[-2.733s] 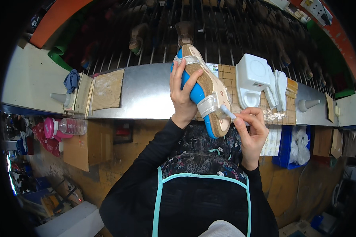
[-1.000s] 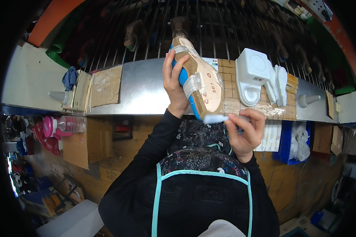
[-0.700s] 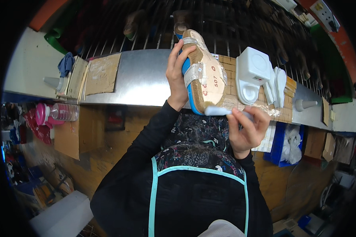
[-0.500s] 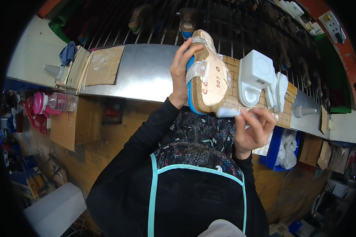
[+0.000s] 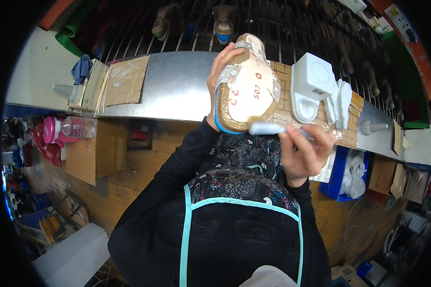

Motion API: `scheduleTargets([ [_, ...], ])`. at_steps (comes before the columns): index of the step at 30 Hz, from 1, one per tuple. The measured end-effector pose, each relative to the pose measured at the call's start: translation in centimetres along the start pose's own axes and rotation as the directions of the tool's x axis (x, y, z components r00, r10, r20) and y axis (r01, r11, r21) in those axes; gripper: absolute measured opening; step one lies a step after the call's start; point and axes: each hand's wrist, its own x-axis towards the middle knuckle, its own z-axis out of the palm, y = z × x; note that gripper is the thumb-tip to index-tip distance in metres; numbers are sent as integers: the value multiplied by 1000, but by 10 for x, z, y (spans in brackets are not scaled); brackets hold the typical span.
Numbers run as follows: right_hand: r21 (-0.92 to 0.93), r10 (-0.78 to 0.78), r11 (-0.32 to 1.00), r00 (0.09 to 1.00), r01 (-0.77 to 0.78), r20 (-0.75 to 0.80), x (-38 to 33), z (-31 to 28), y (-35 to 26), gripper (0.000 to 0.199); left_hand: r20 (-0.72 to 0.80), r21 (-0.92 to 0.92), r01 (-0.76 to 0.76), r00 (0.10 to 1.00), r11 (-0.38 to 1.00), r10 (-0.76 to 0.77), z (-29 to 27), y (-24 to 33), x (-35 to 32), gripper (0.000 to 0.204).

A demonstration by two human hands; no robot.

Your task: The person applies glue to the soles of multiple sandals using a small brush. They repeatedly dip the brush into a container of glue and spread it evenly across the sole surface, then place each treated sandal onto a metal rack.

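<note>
My left hand point(image 5: 219, 71) is closed round the left side of a shoe upper on its last point(image 5: 254, 91), holding it with the sole side up. Its bottom shows a pale insole board, a brown rough edge and a strip of blue along the left. My right hand point(image 5: 305, 150) pinches a small brush point(image 5: 268, 128) with a pale whitish handle. The brush's bristle end, blurred by motion, meets the lower edge of the shoe bottom.
A white dispenser point(image 5: 312, 79) stands on a cardboard-covered bench, white pieces point(image 5: 340, 103) beside it. Grey cones lie at both ends. Behind runs a roller conveyor with more shoes point(image 5: 223, 24). A cardboard sheet point(image 5: 126, 81) lies left; a blue bin point(image 5: 337, 177) hangs low right.
The shoe has tilted a little, its bottom facing me more. My right hand has moved the brush left along the shoe's lower edge.
</note>
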Motion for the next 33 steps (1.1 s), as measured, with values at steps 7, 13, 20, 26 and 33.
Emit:
scheduleTargets([
  [7,31,113,993,991,-111,-68,6,4,2,35,196,-232,315,942,921,-273,-4,10,-8,72],
  [13,142,-131,982,990,123,46,8,1,-5,36,234,-284,243,956,928,-179,2,17,-8,73],
  [20,145,24,989,998,-17,-51,-1,7,9,31,306,-405,360,920,840,-246,7,27,-15,76],
  [26,316,64,948,997,-48,-42,-12,2,5,31,325,-363,257,936,896,-137,7,17,-18,69],
  [33,326,158,935,987,-137,-38,-15,9,12,29,417,-496,546,832,675,-366,4,26,-18,70],
])
